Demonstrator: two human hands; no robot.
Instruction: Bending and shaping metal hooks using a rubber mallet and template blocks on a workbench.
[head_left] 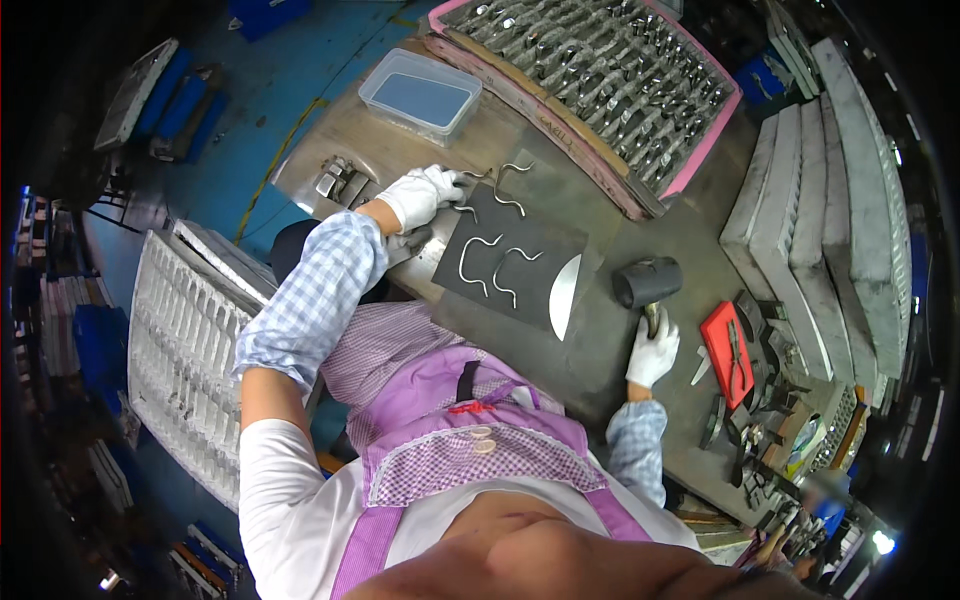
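My left hand (418, 198), in a white glove, is closed on a bent metal rod (470, 210) at the left edge of a dark mat (508, 268). Most of that rod is hidden by the fingers; only its ends show. Three similar curved rods rest apart from the hand: one at the mat's far edge (513, 190) and two on the mat, a left one (467, 264) and a right one (505, 275). A shiny half-round patch (564, 298) shows at the mat's right side. My right hand (653, 348), also gloved, grips the short handle of a black mallet (647, 282), its head over the metal tabletop.
Beyond the mat stand a clear plastic bin (420, 97) and a large pink-edged tray (700, 165) of shiny metal parts. Pliers (737, 360) lie on a red tray (722, 330) at the right, near stacked pale foam trays (785, 220). Metal blocks (343, 182) sit at the left table edge.
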